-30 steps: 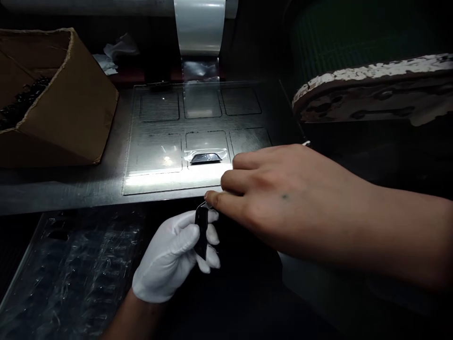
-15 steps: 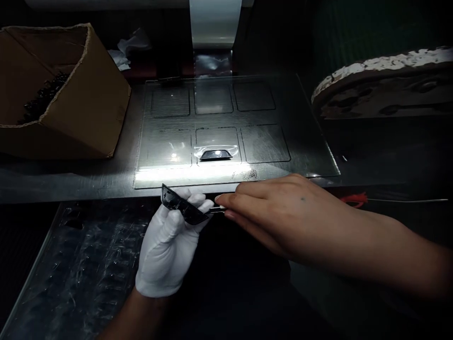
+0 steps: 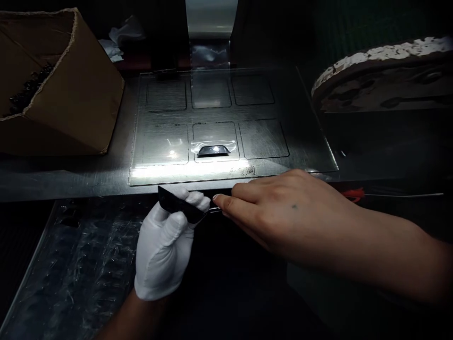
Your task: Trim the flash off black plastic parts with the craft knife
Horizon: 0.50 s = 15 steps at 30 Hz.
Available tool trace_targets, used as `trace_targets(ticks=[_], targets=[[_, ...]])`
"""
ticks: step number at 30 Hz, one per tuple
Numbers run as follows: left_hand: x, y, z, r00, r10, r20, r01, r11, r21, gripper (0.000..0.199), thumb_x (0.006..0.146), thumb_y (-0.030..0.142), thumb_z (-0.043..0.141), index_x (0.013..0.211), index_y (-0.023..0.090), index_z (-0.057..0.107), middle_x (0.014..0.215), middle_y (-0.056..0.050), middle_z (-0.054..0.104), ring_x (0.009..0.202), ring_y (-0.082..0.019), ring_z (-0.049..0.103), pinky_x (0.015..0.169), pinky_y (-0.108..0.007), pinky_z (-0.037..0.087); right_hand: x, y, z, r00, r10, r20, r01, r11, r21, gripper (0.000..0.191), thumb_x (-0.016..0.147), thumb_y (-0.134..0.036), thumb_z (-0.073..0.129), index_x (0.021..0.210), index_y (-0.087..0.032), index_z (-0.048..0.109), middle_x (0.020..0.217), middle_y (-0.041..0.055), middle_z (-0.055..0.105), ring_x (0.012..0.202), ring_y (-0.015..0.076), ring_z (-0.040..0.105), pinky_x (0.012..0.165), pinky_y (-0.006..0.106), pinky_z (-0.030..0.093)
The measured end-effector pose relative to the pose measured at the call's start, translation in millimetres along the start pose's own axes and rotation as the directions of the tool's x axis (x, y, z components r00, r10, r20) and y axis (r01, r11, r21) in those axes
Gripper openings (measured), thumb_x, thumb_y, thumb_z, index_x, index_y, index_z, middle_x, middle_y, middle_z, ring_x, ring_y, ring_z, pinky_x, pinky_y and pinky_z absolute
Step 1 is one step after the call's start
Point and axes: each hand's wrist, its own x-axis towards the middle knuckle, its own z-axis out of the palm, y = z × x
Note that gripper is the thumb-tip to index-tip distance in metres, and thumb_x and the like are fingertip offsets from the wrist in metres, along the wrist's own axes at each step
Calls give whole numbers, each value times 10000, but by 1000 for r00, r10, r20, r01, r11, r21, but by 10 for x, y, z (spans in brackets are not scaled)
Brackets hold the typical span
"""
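Observation:
My left hand (image 3: 164, 250), in a white glove, grips a dark flat plastic part (image 3: 180, 206) between thumb and fingers, tilted down to the right. My right hand (image 3: 264, 208), ungloved, pinches a thin metal tool (image 3: 214, 210), whose tip reaches the right end of the dark part. Just where the tip meets the part is too dark to make out. Beyond both hands, a similar dark part (image 3: 213, 150) lies on clear film on the transparent sheet (image 3: 300, 163).
An open cardboard box (image 3: 81, 94) with small black pieces stands at the left. A tray (image 3: 95, 255) of plastic-covered dark parts lies lower left. A film strip (image 3: 211, 19) hangs at the back. A round-edged object (image 3: 382, 87) and a red-ended rod (image 3: 354, 193) are at the right.
The dark part in my left hand has turned slightly, so its ribbed face now shows less. Both hands keep their grips. The whole view has shifted a little.

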Motion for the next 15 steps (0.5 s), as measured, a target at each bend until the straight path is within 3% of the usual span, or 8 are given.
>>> trace_targets(ticks=[6, 9, 10, 12, 14, 15], targets=[[-41, -64, 9, 987, 158, -22, -151, 972, 181, 205, 888, 239, 791, 1092, 239, 772, 1047, -16, 781, 1073, -202, 727, 1085, -386, 559, -33, -54, -20, 1000, 17, -5, -16, 993, 117, 253, 1007, -166, 556, 1195, -213, 718, 825, 15, 725, 632, 162, 611, 523, 302, 300], [-19, -61, -5, 987, 161, -18, -157, 976, 151, 200, 884, 240, 796, 1083, 242, 776, 1054, -14, 781, 1092, -204, 721, 1101, -401, 550, -74, 156, -3, 986, 103, -130, -65, 961, 269, 275, 1051, -252, 532, 1258, -217, 710, 929, 35, 745, 753, 169, 666, 635, 299, 445], [-4, -56, -13, 990, 137, -5, -136, 985, 107, 196, 890, 255, 792, 1085, 245, 774, 1061, -13, 779, 1090, -200, 721, 1102, -399, 549, -98, 294, 41, 964, 180, -194, -117, 948, 296, 304, 1061, -271, 520, 1301, -211, 697, 981, 51, 746, 808, 178, 677, 693, 310, 479], [28, -50, -25, 997, 64, 36, -64, 998, 4, 197, 901, 285, 782, 1095, 258, 767, 1079, -10, 771, 1073, -191, 725, 1083, -392, 563, -161, 646, 209, 869, 386, -311, -293, 906, 305, 365, 1069, -277, 502, 1387, -189, 658, 1075, 94, 728, 924, 209, 680, 802, 348, 507], [54, -54, -23, 997, -5, 71, 12, 996, -92, 210, 899, 314, 783, 1104, 278, 756, 1078, -1, 759, 1039, -182, 730, 1045, -380, 586, -225, 1030, 465, 758, 543, -361, -471, 839, 274, 387, 1067, -266, 494, 1404, -168, 656, 1110, 132, 703, 1000, 248, 660, 858, 394, 506], [64, -61, -13, 997, -26, 78, 36, 991, -127, 219, 891, 328, 791, 1103, 288, 752, 1076, 3, 753, 1024, -178, 732, 1028, -373, 595, -247, 1202, 605, 733, 572, -368, -512, 820, 256, 382, 1062, -264, 498, 1386, -162, 673, 1120, 148, 695, 1022, 265, 647, 874, 412, 506]])
